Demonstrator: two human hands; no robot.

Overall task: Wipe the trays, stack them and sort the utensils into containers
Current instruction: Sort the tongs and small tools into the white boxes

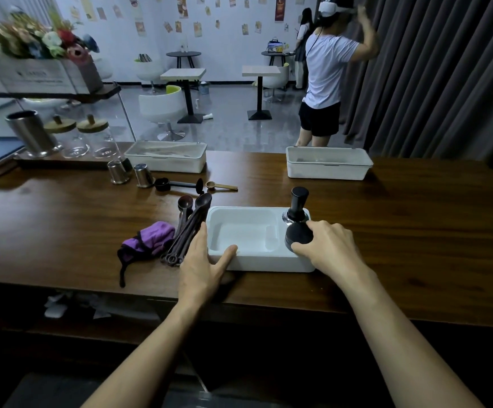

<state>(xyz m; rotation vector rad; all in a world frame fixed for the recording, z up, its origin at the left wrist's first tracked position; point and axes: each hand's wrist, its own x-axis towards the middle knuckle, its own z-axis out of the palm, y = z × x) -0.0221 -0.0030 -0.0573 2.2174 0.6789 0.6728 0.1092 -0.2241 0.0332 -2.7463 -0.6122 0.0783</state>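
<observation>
As left hand (202, 260) touches the tray (239, 231) — right hand (330, 245) grips black tool (296, 235).

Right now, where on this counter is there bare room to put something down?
The widest bare wood lies right of the white tray, before the far-right white bin. A second patch spreads left of the purple cloth, in front of the steel cups. It is crowded between cloth and tray, where dark spoons lie, and behind them among the scoops.
</observation>
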